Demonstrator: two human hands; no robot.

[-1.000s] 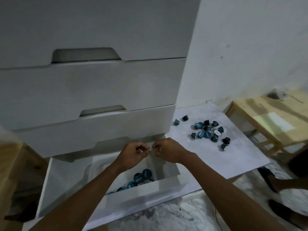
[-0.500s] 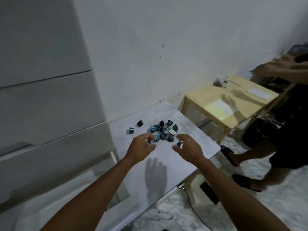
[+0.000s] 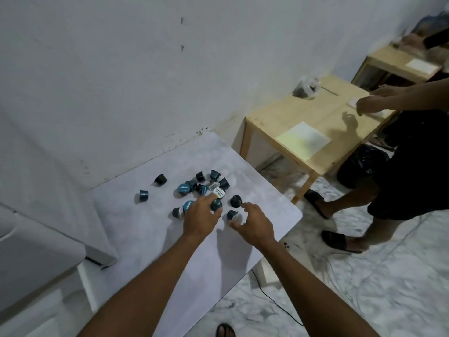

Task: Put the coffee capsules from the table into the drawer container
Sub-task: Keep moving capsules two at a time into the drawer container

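Note:
Several dark blue and teal coffee capsules lie clustered on the low white table, with two strays, a capsule and another capsule, off to the left. My left hand hovers over the near side of the cluster, fingertips at a teal capsule. My right hand is spread open beside it, thumb and fingers either side of a dark capsule, not closed on it. The drawer container is out of view.
A white drawer unit stands at the left against the table. A wooden table stands at the right, where another person in black reaches over it. A black cable and sandals lie on the marble floor.
My view swung from the open drawer to the table. Both hands left the drawer, reached the capsule cluster and now sit lower, right at the nearest capsules.

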